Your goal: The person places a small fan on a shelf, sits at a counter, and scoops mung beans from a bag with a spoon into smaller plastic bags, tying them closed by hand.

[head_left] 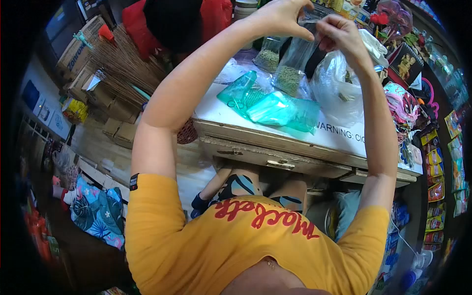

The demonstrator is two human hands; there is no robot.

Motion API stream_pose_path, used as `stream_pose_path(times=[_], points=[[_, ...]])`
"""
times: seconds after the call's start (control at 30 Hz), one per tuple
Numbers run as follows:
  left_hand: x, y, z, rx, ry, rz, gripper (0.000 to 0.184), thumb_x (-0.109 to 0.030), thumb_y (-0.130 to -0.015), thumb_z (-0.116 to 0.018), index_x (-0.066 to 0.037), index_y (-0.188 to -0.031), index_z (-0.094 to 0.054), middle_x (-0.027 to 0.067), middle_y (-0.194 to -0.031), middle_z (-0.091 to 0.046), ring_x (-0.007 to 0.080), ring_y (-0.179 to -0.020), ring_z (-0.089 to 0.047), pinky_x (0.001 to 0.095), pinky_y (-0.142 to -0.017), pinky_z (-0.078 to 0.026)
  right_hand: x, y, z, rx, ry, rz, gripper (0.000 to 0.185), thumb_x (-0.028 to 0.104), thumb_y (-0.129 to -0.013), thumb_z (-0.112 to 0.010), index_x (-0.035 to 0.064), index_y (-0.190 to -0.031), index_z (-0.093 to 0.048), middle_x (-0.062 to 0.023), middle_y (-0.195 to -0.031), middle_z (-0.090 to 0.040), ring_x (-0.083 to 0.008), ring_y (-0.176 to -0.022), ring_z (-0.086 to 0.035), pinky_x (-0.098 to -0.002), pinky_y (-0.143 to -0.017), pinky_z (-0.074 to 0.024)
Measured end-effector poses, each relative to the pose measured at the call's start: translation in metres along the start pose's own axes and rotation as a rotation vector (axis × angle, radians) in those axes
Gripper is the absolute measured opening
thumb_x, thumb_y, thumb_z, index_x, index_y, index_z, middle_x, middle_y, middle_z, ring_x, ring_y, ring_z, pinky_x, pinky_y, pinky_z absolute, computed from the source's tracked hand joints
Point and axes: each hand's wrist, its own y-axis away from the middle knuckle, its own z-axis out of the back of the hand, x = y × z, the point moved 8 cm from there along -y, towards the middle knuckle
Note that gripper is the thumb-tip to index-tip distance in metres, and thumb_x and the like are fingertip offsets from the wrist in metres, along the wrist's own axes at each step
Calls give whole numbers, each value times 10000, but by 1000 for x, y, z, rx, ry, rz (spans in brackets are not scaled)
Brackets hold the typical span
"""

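Observation:
A clear plastic bag (289, 78) with green pellet-like or bean-like contents at its bottom stands on the white tabletop, its top drawn upward between my hands. My left hand (290, 18) is at the bag's upper left, thumb and fingers spread apart. On the other side my right hand (337, 32) pinches the bag's top edge. Behind it to the left is a second clear bag (268, 58) with similar contents. Green plastic bags (275, 108) lie in front. A whitish translucent bag (339, 88) sits to the right, below my right hand.
Stick brooms (123, 59) and cardboard boxes (118, 105) stand at the left. A drawer (278, 160) is under the table's front edge. Hanging packets (435, 169) line the right side. A small calendar-like stand (407, 64) is at the back right.

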Motion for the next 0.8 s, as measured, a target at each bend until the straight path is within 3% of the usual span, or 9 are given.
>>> stream_pose_path(times=[0.03,0.07,0.1,0.17,0.27,0.47,0.63,0.7,0.8], points=[[-9,4,10,-12,-54,1,444,-138,-679,-738,19,-1066,-586,186,-963,-634,246,-847,-630,331,-743,-497,7,-6,2,4,8,71,196,269,-925,-568,95,-850,-616,15,-676,-616,-60,-543,-588,-190,-496,-457],[-7,8,12,146,14,137,461,-190,-675,-760,35,-1047,-609,158,-919,-659,221,-833,-634,330,-753,-497,4,-15,1,10,-35,51,177,241,-912,-582,80,-848,-620,1,-680,-619,-79,-556,-595,-205,-518,-466],[8,8,0,278,159,225,339,-169,-706,-736,50,-945,-638,91,-757,-660,175,-710,-627,316,-670,-499,2,-21,0,16,-79,32,158,212,-899,-596,66,-847,-624,-12,-683,-622,-97,-568,-603,-220,-541,-475],[39,12,-8,328,294,412,190,-131,-759,-694,32,-852,-662,35,-652,-629,124,-567,-586,285,-543,-472,28,-19,-14,-23,-77,24,157,155,-910,-551,42,-819,-609,-25,-647,-608,-100,-526,-579,-227,-493,-476],[46,8,6,232,476,533,69,-63,-813,-640,-9,-777,-660,30,-645,-621,92,-471,-539,243,-432,-425,46,-29,-18,-87,-60,42,168,123,-918,-524,29,-802,-602,-33,-629,-600,-101,-508,-569,-226,-466,-464],[56,0,46,140,306,480,104,-80,-800,-636,-3,-729,-639,28,-594,-597,91,-483,-543,238,-444,-418,49,-65,-34,-107,-270,95,144,118,-925,-512,32,-829,-577,-45,-623,-602,-112,-496,-572,-233,-457,-462],[91,19,46,210,252,421,110,-82,-770,-645,-6,-693,-625,28,-581,-583,107,-501,-535,252,-475,-410,30,-81,-51,-149,-33,199,174,94,-886,-557,14,-732,-575,-51,-595,-587,-112,-495,-557,-263,-446,-439],[106,38,33,270,254,593,77,-78,-771,-650,-14,-736,-626,27,-612,-588,115,-526,-538,260,-501,-422,25,-73,-61,-115,177,155,146,93,-860,-594,-9,-756,-592,-45,-562,-564,-104,-460,-523,-280,-436,-423],[130,50,14,300,235,575,86,-91,-773,-672,-15,-785,-634,22,-641,-590,119,-577,-552,270,-547,-442,51,-52,-60,-256,613,415,177,48,-743,-633,15,-915,-606,-129,-699,-587,-259,-650,-600,-376,-578,-472]])
